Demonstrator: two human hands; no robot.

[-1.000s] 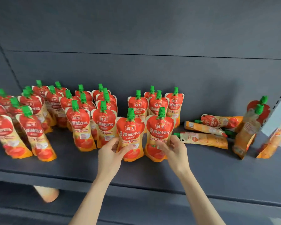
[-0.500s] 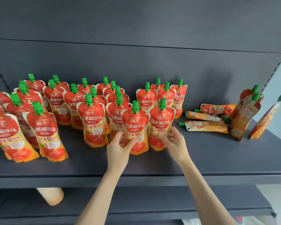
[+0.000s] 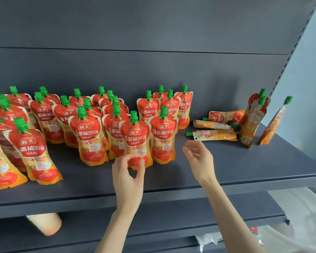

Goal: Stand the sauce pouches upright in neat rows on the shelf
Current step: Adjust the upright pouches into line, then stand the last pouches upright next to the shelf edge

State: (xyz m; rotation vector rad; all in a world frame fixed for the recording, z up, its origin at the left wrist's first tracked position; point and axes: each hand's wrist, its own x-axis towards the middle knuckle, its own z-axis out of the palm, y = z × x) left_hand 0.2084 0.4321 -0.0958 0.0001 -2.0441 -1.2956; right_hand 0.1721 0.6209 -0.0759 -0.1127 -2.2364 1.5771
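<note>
Where the matt dark grey shelf (image 3: 226,167) stretches left of the front pouch (image 3: 135,139), red-and-orange sauce pouches (image 3: 32,152) with green caps stand upright in loose, uneven rows, reaching back toward the grey back panel (image 3: 153,33). Below and left of the front pouch, a pale orange rounded thing (image 3: 46,223) shows under the shelf's front edge, above the lower shelf (image 3: 171,216). The front pouch itself stands upright, with a neighbour pouch (image 3: 162,137) just beside it on the right. The left hand (image 3: 128,178) holds its base between curved thumb and forefinger. Right of the front pouch, the right hand (image 3: 199,157) hovers over bare shelf, fingers loosely spread, holding nothing. Farther right, three flat pouches (image 3: 213,135) lie with their caps pointing back toward the front pouch. Beyond them, two leaning pouches (image 3: 252,117) tilt together, and a lone pouch (image 3: 274,123) slants near the shelf's end. Past that rise a perforated upright (image 3: 288,57) and a pale blue-grey wall (image 3: 308,88). Crumpled clear plastic (image 3: 208,240) lies low on the right.
</note>
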